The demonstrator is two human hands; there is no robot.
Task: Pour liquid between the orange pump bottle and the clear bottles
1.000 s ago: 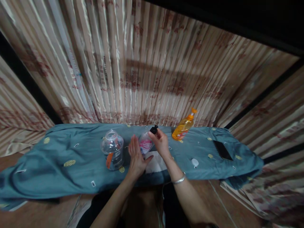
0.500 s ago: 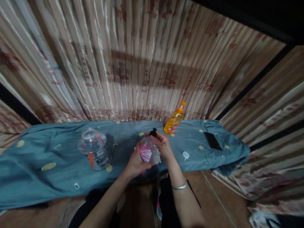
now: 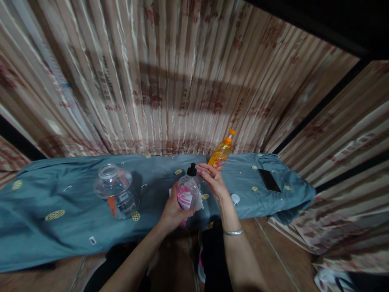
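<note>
A clear bottle with a pink label [image 3: 186,196] and a black pump top [image 3: 191,169] stands nearly upright in front of me. My left hand [image 3: 175,209] is wrapped round its lower body. My right hand [image 3: 212,177] is just right of the pump top, fingers stretched out and apart from it, holding nothing. Under the bottle lies a white scalloped paper or cloth [image 3: 199,202], mostly hidden. Behind my right hand is an orange pump bottle [image 3: 221,154] with yellow liquid.
On the blue-green cloth surface [image 3: 158,168] a large clear jar [image 3: 117,190] stands at the left. A white round lid [image 3: 235,198] and a black phone [image 3: 269,181] lie at the right. A patterned curtain [image 3: 170,81] hangs behind.
My right hand has let go of the black pump top and moved slightly right, its fingers now extended. The bottle in my left hand is more upright. The view has shifted slightly.
</note>
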